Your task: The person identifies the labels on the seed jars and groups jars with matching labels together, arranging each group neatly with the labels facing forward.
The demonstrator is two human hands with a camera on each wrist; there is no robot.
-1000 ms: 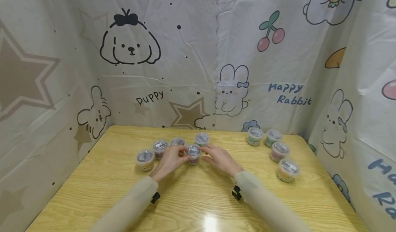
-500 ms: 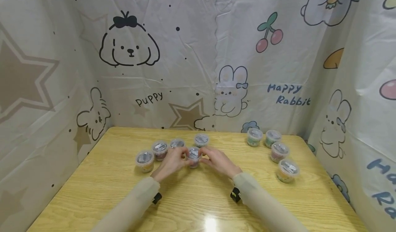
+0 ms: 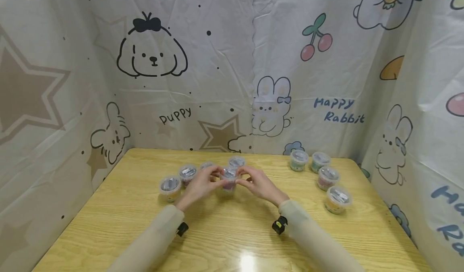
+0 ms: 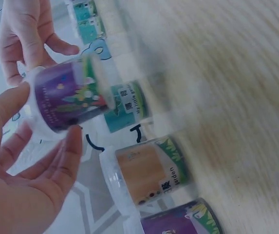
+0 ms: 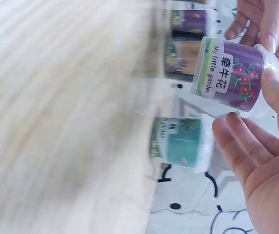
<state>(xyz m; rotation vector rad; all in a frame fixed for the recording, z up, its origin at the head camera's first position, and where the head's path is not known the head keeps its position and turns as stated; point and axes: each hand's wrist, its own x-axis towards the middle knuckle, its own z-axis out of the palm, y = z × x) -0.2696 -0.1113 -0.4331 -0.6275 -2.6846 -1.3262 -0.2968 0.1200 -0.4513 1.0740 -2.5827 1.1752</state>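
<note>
A purple lidded plastic cup (image 3: 228, 186) is held between both hands near the middle of the table. Its label reads "My little garden" in the right wrist view, with red flowers printed on it. My left hand (image 3: 201, 185) pinches the clear lid's edge from the left, thumb in front and fingers behind. Opposite it, my right hand (image 3: 259, 186) pinches the lid's other side. In the left wrist view the cup (image 4: 64, 95) looks slightly tilted and raised from the table. Close behind stands a teal cup (image 5: 178, 141). An orange cup (image 4: 151, 170) stands behind my left hand.
Left of the hands stand an orange-filled cup (image 3: 170, 188) and a purple cup (image 3: 187, 175). On the right, two teal cups (image 3: 299, 161), a purple cup (image 3: 328, 178) and an orange cup (image 3: 337, 200) form a curved row. A printed curtain (image 3: 217, 62) surrounds the wooden table (image 3: 217, 239).
Both hands have tightened from hovering around the purple cup's lid to pinching it. The cup has shifted slightly, and the surrounding cups stand where they were.
</note>
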